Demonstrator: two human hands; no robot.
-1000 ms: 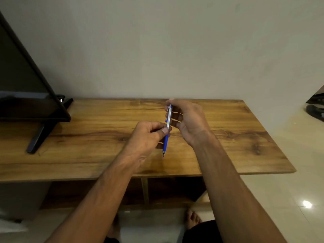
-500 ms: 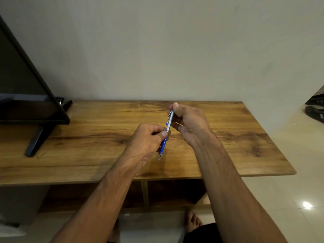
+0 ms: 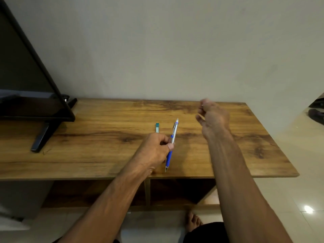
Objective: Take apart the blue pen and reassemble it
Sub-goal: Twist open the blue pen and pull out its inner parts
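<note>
Head view — left hand (image 3: 154,148) grips blue pen (image 3: 171,146); right hand (image 3: 213,118) apart.

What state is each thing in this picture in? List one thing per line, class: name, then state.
blue pen: held tilted over the table, tip toward the person, top cap off
left hand: fingers shut on the pen
right hand: raised, blurred, fingers curled
small teal piece: lying flat on the wooden table
</note>
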